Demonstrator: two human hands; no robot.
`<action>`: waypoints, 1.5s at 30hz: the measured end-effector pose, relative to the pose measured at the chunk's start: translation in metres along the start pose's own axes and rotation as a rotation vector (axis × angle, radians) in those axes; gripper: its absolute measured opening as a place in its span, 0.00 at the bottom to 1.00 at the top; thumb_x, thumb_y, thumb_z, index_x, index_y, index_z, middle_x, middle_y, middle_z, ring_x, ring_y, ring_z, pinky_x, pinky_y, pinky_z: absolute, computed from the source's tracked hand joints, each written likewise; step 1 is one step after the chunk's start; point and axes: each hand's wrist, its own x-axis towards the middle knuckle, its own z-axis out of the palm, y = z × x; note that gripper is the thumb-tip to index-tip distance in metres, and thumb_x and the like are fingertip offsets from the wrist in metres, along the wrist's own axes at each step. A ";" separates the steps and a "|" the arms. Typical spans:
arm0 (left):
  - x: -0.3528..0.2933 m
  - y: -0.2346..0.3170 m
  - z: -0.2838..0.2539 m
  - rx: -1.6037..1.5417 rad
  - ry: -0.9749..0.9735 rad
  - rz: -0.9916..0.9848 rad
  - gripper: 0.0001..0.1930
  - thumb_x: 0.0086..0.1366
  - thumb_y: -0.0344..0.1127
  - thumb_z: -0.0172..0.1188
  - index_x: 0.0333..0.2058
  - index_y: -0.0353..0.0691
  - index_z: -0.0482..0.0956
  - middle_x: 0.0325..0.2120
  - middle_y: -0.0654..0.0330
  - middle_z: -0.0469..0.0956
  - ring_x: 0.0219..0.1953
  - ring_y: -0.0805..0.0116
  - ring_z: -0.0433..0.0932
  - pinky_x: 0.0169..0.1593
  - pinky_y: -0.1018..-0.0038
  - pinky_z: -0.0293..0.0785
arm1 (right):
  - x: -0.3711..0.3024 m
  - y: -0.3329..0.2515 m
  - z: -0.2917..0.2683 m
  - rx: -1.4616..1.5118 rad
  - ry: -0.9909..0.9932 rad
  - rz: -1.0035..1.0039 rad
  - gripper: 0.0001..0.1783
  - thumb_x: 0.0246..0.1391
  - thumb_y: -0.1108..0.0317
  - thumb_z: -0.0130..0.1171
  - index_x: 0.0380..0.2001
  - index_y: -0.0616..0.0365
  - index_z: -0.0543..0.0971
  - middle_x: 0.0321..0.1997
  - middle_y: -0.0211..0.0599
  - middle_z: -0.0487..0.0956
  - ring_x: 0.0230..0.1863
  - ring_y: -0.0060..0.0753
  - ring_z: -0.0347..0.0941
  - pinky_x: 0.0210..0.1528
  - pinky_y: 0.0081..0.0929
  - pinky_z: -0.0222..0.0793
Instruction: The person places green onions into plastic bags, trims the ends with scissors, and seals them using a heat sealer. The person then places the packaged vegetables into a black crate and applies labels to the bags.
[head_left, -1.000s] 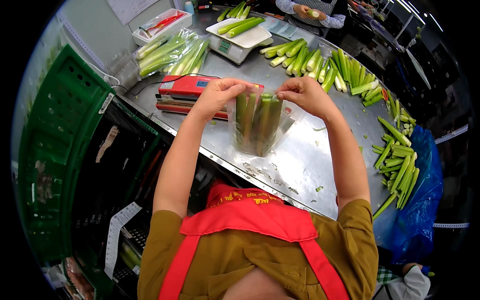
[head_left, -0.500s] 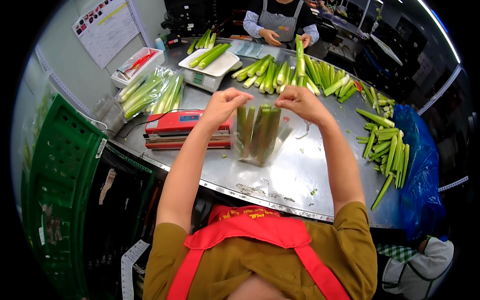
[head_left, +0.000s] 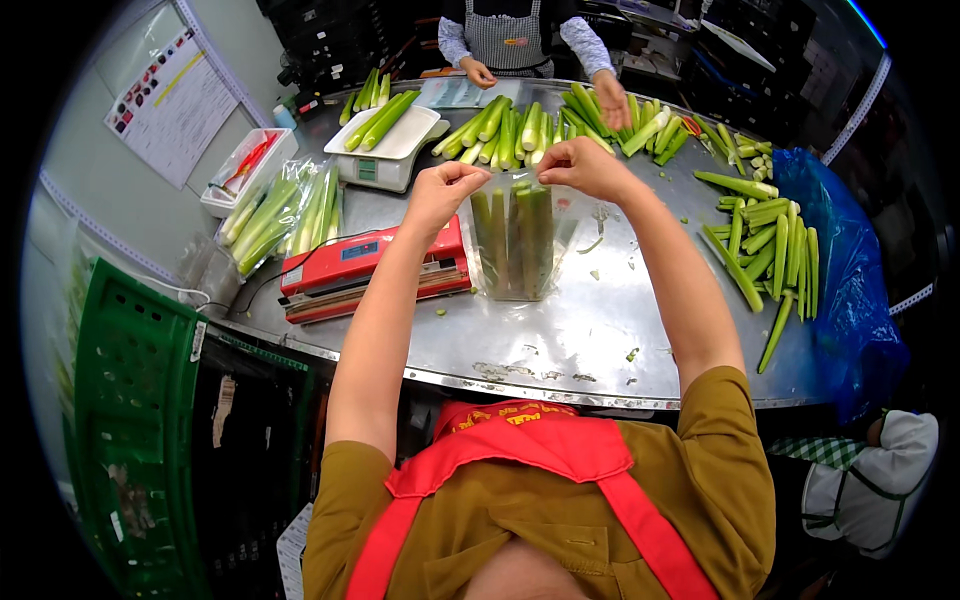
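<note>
Between my hands hangs a clear plastic bag (head_left: pixel 515 245) with several cut green stalks standing in it. My left hand (head_left: pixel 443 197) pinches the bag's top left corner. At the top right corner, my right hand (head_left: pixel 582 168) pinches the same edge, so the mouth is drawn out between them. Just left of the bag lies a red bag sealer (head_left: pixel 370 262) on the metal table (head_left: pixel 620 345). Loose green stalks (head_left: pixel 510 132) lie in a row beyond my hands.
A white scale (head_left: pixel 385 150) carrying stalks stands at the back left, beside filled bags (head_left: pixel 290 215) and a white tray (head_left: pixel 255 165). More stalks (head_left: pixel 775 245) lie right, near blue plastic (head_left: pixel 835 270). A co-worker (head_left: pixel 515 40) stands across the table; a green crate (head_left: pixel 135 420) is at left.
The view has shifted; both hands still pinch the bag, which now hangs straighter and more spread. The co-worker's hand has let go of an upright stalk and is now open over the pile.
</note>
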 end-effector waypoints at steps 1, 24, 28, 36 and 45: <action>0.000 0.000 0.000 0.003 0.006 0.001 0.09 0.59 0.34 0.62 0.35 0.34 0.82 0.29 0.64 0.80 0.34 0.80 0.74 0.41 0.81 0.69 | 0.001 0.001 -0.001 -0.016 -0.003 -0.016 0.08 0.47 0.71 0.63 0.31 0.63 0.81 0.28 0.32 0.80 0.30 0.20 0.73 0.35 0.21 0.69; -0.010 -0.012 -0.010 -0.142 -0.104 -0.050 0.16 0.59 0.32 0.62 0.46 0.36 0.77 0.38 0.65 0.79 0.41 0.76 0.75 0.49 0.78 0.69 | -0.014 0.007 -0.004 0.028 0.019 -0.035 0.10 0.51 0.68 0.62 0.35 0.62 0.80 0.28 0.29 0.79 0.31 0.18 0.72 0.36 0.21 0.68; -0.024 -0.033 -0.009 -0.302 -0.170 -0.092 0.23 0.56 0.28 0.64 0.51 0.36 0.73 0.45 0.63 0.77 0.46 0.74 0.74 0.52 0.77 0.68 | -0.033 0.021 -0.001 0.214 0.029 0.029 0.18 0.47 0.67 0.66 0.44 0.58 0.79 0.32 0.27 0.79 0.34 0.18 0.72 0.38 0.22 0.69; -0.035 -0.075 -0.001 -0.397 -0.041 -0.143 0.16 0.59 0.28 0.61 0.46 0.35 0.76 0.38 0.65 0.78 0.40 0.77 0.75 0.47 0.80 0.69 | -0.070 0.051 0.028 0.451 0.038 0.180 0.17 0.52 0.65 0.62 0.46 0.55 0.80 0.37 0.30 0.81 0.38 0.19 0.75 0.39 0.19 0.71; -0.099 -0.047 -0.003 -0.252 0.059 -0.101 0.09 0.61 0.26 0.58 0.40 0.33 0.80 0.35 0.64 0.78 0.39 0.75 0.75 0.44 0.78 0.71 | -0.120 0.014 0.042 0.546 0.040 0.001 0.12 0.54 0.72 0.58 0.42 0.57 0.82 0.38 0.30 0.82 0.38 0.19 0.75 0.41 0.20 0.71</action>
